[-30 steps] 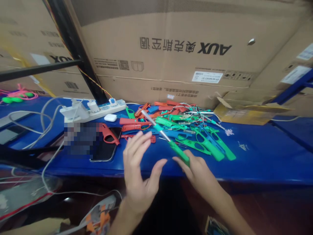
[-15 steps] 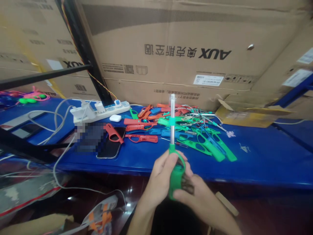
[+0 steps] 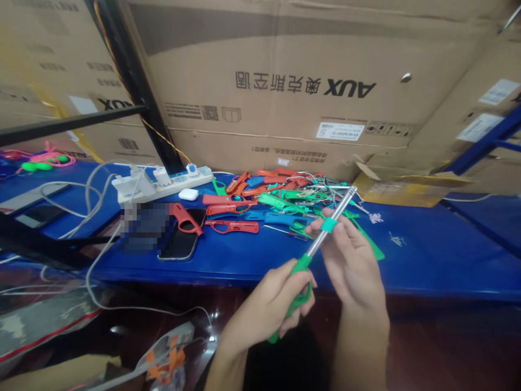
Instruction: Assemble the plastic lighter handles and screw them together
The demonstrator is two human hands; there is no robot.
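A green long-reach lighter (image 3: 300, 265) with a metal barrel tilts up to the right, over the table's front edge. My left hand (image 3: 271, 304) is closed round its handle, hiding much of it. On the barrel (image 3: 342, 202) sits a green collar (image 3: 328, 225), pinched between the thumb and fingers of my right hand (image 3: 355, 260). Behind my hands lies a pile of lighter parts: green casings (image 3: 280, 202), red casings (image 3: 232, 227) and blue ones (image 3: 277, 218). A thin screwdriver (image 3: 299, 235) lies just left of my right hand.
On the blue table (image 3: 423, 260) a white power strip (image 3: 163, 187) with plugs and cables stands at the left, near a white earbud case (image 3: 188, 194) and a phone (image 3: 179, 244). An open carton (image 3: 399, 190) is at back right. Large boxes (image 3: 260, 43) wall the back.
The lighter has swung from upright to tilted right. My right hand has moved from the handle up to the collar on the barrel, while my left hand still grips the handle.
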